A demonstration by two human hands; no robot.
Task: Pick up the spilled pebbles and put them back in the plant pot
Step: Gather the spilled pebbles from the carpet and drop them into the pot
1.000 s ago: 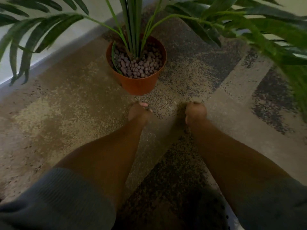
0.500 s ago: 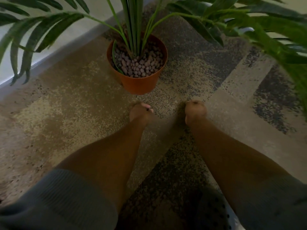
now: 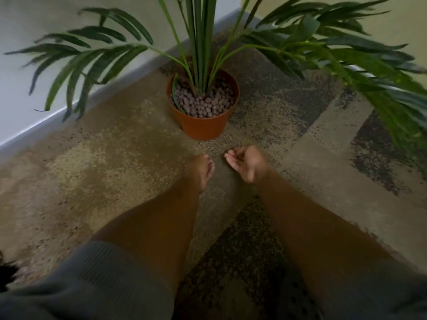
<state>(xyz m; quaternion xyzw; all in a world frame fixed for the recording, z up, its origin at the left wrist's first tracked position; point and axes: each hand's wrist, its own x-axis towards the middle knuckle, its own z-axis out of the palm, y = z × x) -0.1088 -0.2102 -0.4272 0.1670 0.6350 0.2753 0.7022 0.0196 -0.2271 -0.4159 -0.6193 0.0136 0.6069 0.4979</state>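
Note:
An orange plant pot [image 3: 203, 128] stands on the carpet just beyond my hands, filled with grey-brown pebbles [image 3: 204, 106] around a palm's green stems. My left hand [image 3: 203, 173] hovers in front of the pot, back facing up, fingers stretched forward and close together, with nothing visible in it. Beside it, my right hand [image 3: 246, 163] is turned palm inward with loosely curled fingers and an empty palm. I see no loose pebbles on the carpet around the hands.
Long palm fronds [image 3: 360, 65] spread wide to the left and right above the floor. A white wall with a skirting board [image 3: 57, 116] runs diagonally at the left behind the pot. The patterned beige and dark carpet [image 3: 115, 162] covers the floor.
Both hands were balled on the carpet; now the fingers have uncurled and the right palm has turned inward. The view has pulled back, showing more wall and fronds.

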